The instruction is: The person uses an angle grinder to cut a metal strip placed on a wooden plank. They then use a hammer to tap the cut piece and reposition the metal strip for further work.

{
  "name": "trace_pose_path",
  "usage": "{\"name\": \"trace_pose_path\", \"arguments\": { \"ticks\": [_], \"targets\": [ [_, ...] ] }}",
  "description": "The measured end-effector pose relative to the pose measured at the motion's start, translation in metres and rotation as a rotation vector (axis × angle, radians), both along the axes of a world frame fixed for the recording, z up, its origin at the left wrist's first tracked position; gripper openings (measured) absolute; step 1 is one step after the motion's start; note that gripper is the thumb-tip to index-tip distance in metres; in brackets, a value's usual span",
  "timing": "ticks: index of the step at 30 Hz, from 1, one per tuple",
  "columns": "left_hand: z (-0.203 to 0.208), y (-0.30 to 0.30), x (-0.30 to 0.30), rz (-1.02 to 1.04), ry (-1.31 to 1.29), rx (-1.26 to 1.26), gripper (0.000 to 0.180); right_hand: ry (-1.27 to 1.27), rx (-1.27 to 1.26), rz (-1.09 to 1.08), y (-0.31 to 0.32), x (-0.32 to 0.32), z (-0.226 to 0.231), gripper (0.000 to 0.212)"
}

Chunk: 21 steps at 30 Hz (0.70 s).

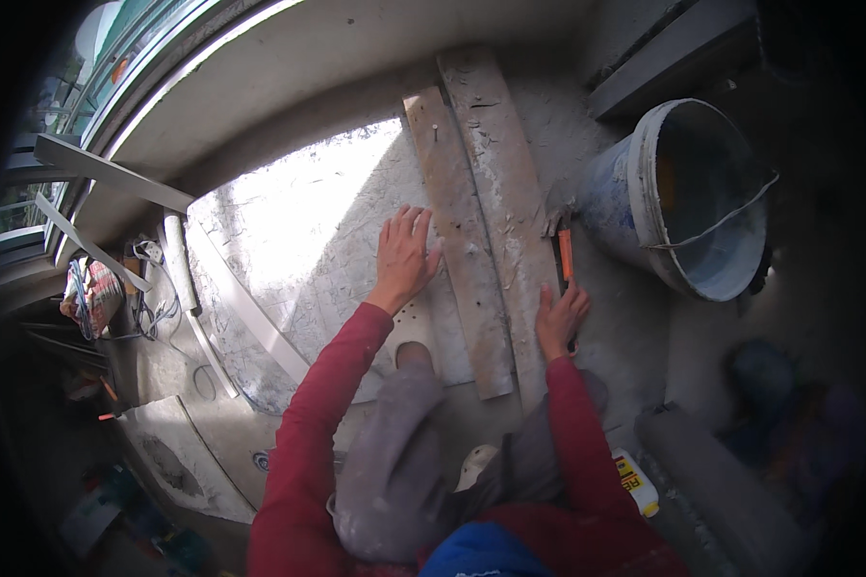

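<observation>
My left hand [406, 254] is stretched out with its fingers extended, at the left edge of a narrow wooden plank [464, 236]. I cannot tell whether its fingertips touch the wood. A nail [435, 132] stands up from the plank's far end. Alongside lies a second, wider plank [502, 163], worn and spotted with pale residue. My right hand [561, 319] is closed around the handle of a hammer [566, 258] with an orange grip. The hammer's metal head points away from me, beside the wider plank's right edge.
A large bucket [621, 192] with a wire handle leans at the right. Under my left arm lies a pale scuffed board [260, 288], partly sunlit. Strips [115, 173] lean by the window at far left, near cables [154, 313]. A white bottle [635, 481] lies near my right elbow.
</observation>
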<state>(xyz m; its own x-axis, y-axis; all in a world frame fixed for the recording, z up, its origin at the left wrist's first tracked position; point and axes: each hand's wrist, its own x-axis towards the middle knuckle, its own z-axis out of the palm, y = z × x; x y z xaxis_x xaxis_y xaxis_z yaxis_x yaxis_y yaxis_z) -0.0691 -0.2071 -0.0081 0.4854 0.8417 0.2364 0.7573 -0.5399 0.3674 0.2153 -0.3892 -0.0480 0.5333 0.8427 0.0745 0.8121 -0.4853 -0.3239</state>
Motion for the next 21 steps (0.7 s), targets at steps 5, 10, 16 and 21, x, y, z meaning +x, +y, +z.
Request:
{"name": "trace_pose_path", "arguments": {
  "ticks": [5, 10, 16, 21],
  "targets": [
    [-0.004, 0.022, 0.072, -0.127, 0.409, -0.143, 0.068, 0.156, -0.109, -0.070, 0.008, 0.022, 0.005, 0.057],
    [-0.009, 0.034, 0.074, -0.310, 0.705, -0.123, 0.065, 0.398, -0.154, -0.133, 0.013, 0.037, -0.002, 0.063],
    [-0.007, 0.030, 0.073, -0.250, 0.646, -0.110, 0.055, 0.507, -0.234, -0.079, 0.013, 0.046, -0.013, 0.073],
    [0.003, 0.033, 0.084, -0.220, 0.650, -0.256, 0.062, 0.385, -0.192, -0.151, 0.011, 0.033, -0.016, 0.074]
  ]
}}
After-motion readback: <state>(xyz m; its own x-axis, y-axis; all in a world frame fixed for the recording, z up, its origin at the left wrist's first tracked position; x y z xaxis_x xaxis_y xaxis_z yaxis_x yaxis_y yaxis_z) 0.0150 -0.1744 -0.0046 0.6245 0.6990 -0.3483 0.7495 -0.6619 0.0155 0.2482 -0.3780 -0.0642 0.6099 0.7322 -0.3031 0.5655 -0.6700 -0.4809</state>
